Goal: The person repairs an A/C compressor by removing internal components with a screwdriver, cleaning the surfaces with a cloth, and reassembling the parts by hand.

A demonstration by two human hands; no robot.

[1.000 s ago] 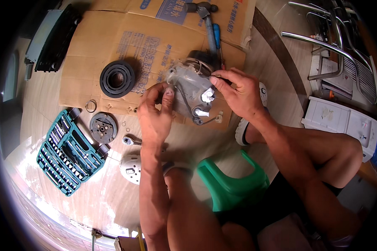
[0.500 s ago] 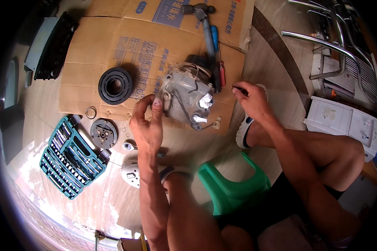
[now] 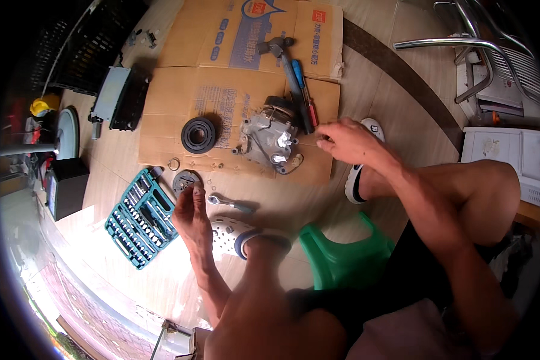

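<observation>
The left hand, fingers together and pinching nothing visible, reaches for the wrench; at two o'clock the right hand, fingers curled loosely, empty, hovers beside the metal pump.

Sunlit tiled floor, flattened cardboard

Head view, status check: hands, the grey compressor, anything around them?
Left hand open, empty, beside ratchet wrench. Right hand fingers pinched near screwdrivers; grip unclear. Grey compressor sits untouched on cardboard. Socket set lies beside left hand.
</observation>
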